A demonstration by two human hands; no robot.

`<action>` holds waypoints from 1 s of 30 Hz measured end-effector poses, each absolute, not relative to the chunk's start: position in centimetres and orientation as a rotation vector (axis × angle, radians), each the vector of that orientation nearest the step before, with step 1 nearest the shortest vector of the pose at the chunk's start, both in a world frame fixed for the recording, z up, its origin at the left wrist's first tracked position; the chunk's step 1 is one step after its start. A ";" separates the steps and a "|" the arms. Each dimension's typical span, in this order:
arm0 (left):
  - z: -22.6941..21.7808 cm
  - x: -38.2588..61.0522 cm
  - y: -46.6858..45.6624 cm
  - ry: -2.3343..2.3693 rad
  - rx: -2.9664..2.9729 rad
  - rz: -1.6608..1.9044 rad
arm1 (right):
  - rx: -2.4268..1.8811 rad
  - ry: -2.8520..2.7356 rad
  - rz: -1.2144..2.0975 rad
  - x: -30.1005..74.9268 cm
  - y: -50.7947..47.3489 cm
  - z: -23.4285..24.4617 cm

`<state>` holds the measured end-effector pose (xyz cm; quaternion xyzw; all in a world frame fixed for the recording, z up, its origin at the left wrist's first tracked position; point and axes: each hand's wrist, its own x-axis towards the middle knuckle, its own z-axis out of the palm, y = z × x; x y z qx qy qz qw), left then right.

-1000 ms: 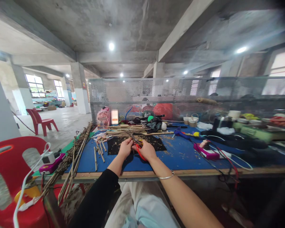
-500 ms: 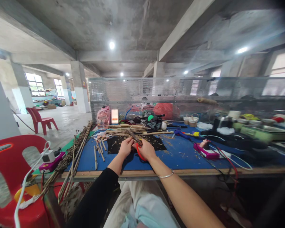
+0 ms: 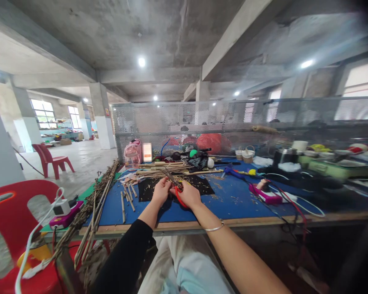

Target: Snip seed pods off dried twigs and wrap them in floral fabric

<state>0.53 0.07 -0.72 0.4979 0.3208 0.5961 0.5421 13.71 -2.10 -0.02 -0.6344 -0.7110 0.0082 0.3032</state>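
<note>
My left hand (image 3: 161, 191) and my right hand (image 3: 188, 194) meet over a black mat (image 3: 202, 185) on the blue table top (image 3: 233, 202). The right hand is closed round red-handled shears (image 3: 178, 195), whose blades point up and left. The left hand pinches a thin stick (image 3: 168, 176) at the blades. Wood chips lie scattered over the mat and the blue surface around both hands.
Long sticks (image 3: 98, 196) lie along the table's left edge, with short cut pieces (image 3: 127, 196) beside them. A magenta device with cables (image 3: 265, 195) sits to the right. Red chairs (image 3: 15, 228) stand at the left. A mesh screen (image 3: 233, 118) backs the cluttered table.
Both hands stay at the same spot on the mat. The view has shifted slightly. A person's hand seen at the far right edge one second ago has gone.
</note>
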 end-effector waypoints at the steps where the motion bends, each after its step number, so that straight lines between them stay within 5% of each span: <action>1: -0.7 0.5 0.1 0.769 1.169 1.424 | -1.663 -1.885 -0.004 13.7 -2.1 0.0; 30: -0.5 0.8 -0.4 0.757 1.074 1.340 | -1.587 -1.891 -0.126 13.6 -1.8 -0.1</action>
